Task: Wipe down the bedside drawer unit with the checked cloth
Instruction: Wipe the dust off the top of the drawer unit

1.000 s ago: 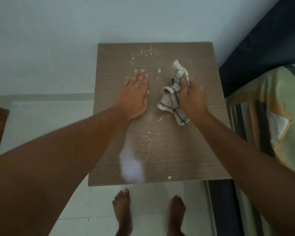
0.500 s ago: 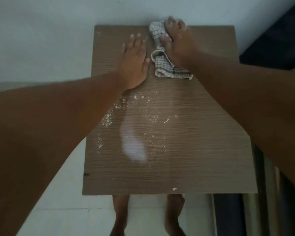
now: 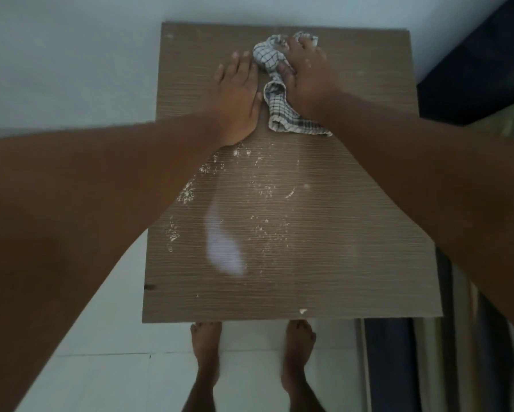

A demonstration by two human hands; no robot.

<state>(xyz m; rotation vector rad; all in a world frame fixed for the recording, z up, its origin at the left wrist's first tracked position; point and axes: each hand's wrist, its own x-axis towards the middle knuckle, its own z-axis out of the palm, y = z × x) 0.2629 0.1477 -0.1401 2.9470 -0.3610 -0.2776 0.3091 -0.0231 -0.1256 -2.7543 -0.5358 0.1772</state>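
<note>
right fingers (image 3: 304, 44): curled down over the bunched cloth (image 3: 269, 56), thumb tucked against its side, so the right hand (image 3: 307, 75) is clamped on it. My guess is the tight grip keeps the wad from slipping out under a hard push.
cloth: balled up under and just left of those fingers. A loose checked tail trails back past the wrist toward the person.
left fingers (image 3: 235, 59): straight, close together, lying flat on the wood, holding nothing. The tips sit just beside the cloth wad.
left hand (image 3: 237, 96): palm down right next to the cloth. It looks like it's there to brace the person's lean and steady the unit (image 3: 353, 203), not to wipe.
unit: brown woodgrain top. Its back edge is just past the right fingers, up against the wall (image 3: 71, 55).
specks (image 3: 187, 193): white crumbs on the near side of both sets of fingers, between the hands and the front edge. That bit isn't wiped yet. I reckon starting at the back lets a stroke drag it all forward.
glare (image 3: 223, 251): pale smear nearer the person than the specks. Probably a reflection, can't say for sure.
bed (image 3: 487, 69): dark, off to the right of the right fingers, well apart.
feet (image 3: 205, 352): bare, on the pale floor (image 3: 101, 367) below the front edge.
</note>
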